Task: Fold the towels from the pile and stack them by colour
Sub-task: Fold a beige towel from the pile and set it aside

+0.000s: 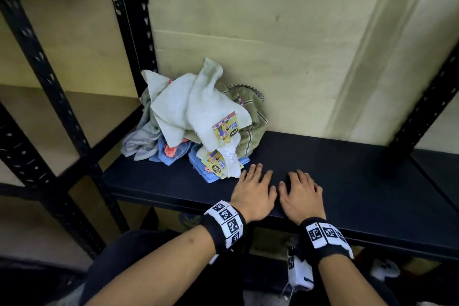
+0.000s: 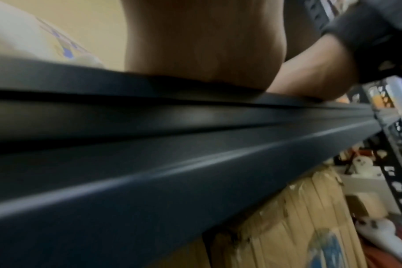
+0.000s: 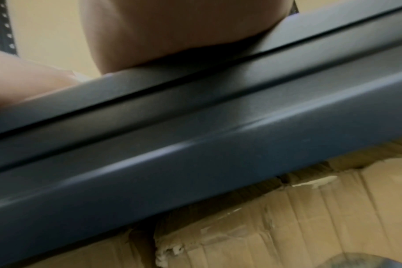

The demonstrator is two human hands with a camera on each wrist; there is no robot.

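A loose pile of towels (image 1: 196, 117) lies at the back left of the dark shelf (image 1: 347, 181): white ones on top, olive-green, grey-striped and blue ones beneath, with yellow paper labels (image 1: 224, 129) showing. My left hand (image 1: 253, 189) lies flat on the shelf, palm down, its fingertips just right of the pile's front corner. Beside it my right hand (image 1: 301, 192) also rests flat with fingers spread. Neither hand holds anything. Both wrist views show only the heel of each palm (image 2: 195, 45) (image 3: 184, 30) pressed on the shelf's front edge.
Black perforated uprights (image 1: 131, 20) frame the shelf left and right, and a pale board (image 1: 260, 45) closes the back. Dark shelf surface stretches to the right of my hands. Under the shelf sit flattened cardboard (image 3: 310, 217) and white plush toys (image 2: 379, 234).
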